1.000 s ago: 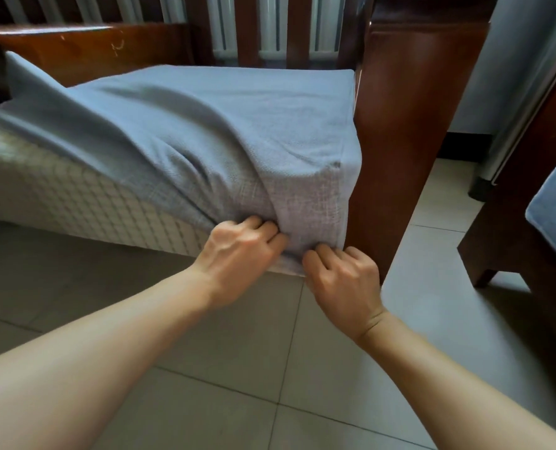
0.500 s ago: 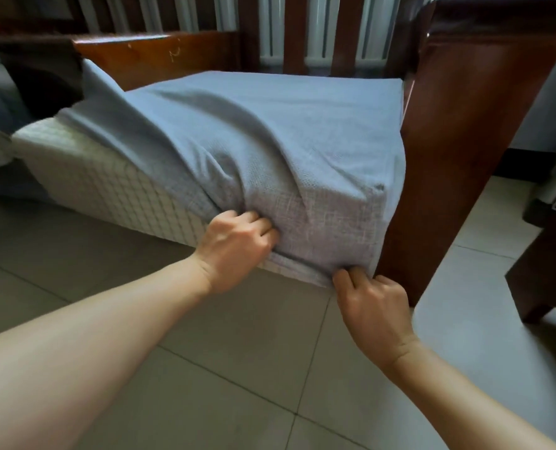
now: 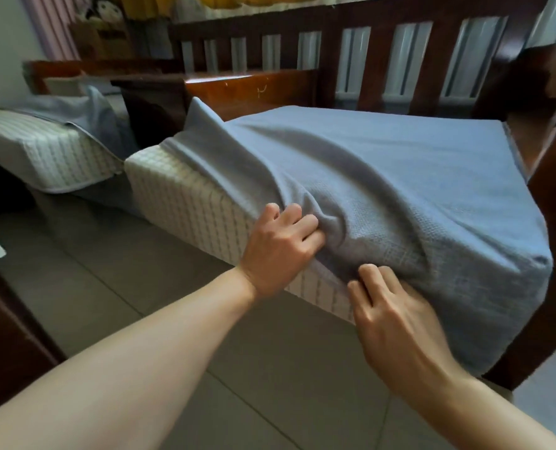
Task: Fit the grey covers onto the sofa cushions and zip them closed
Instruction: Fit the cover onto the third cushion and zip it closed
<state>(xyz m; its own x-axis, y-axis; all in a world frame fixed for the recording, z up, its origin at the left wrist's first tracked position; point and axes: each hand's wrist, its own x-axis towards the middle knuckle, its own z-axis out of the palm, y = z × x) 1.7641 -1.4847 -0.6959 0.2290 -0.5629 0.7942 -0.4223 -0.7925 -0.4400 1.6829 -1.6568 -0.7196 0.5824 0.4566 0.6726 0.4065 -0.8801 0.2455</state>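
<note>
A: Grey cover (image 3: 383, 177) drapes the right end of the quilted cushion (image 3: 179, 193) on the wooden sofa (image 3: 529, 164). Left hand (image 3: 280, 251) bunches a fold; right hand (image 3: 396, 316) pinches the lower hem.

B: Cloth looks soft and light, likely to snag; grip the hem.

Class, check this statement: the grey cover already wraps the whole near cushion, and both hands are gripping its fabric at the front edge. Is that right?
Not quite. The head view shows the grey cover over only the right part of the near cushion; its white quilted left end is bare. The left hand and right hand do grip its fabric at the front edge.
</note>
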